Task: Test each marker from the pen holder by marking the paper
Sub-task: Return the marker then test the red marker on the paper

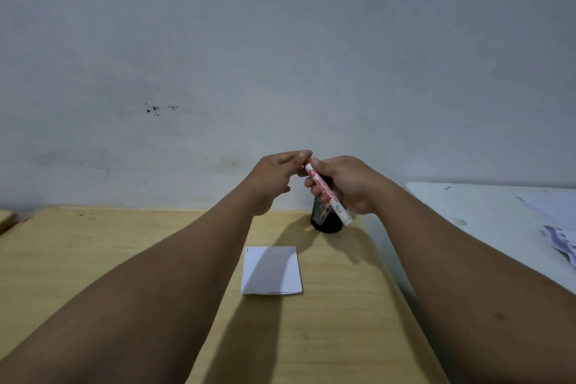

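The right hand (349,185) is gripping a white marker (328,193) with red print, its fingers wrapped around the middle of the barrel. The marker is slanting, with its upper end toward the left hand and its lower end hanging down in front of the pen holder. The left hand (274,176) is pinching at the marker's upper end, thumb and forefinger drawn together there; whether they are actually closing on a cap cannot be told. Both hands are hovering above the pen holder, clear of the bench.

The pen holder (324,221), a dark mesh cup, is standing upright near the far edge of the wooden bench (124,246), mostly hidden behind the marker and the right hand. In front of the pen holder, nearer the person, a white sheet of paper (271,271) is lying flat on the bench, with one small dark stroke at its far left corner and the arms' shadow falling across it. To the right of the pen holder, a white table (486,215) is sitting beside the bench, carrying loose papers at its right edge. Behind the pen holder a pale wall (280,40) is rising, speckled with a few dark spots.
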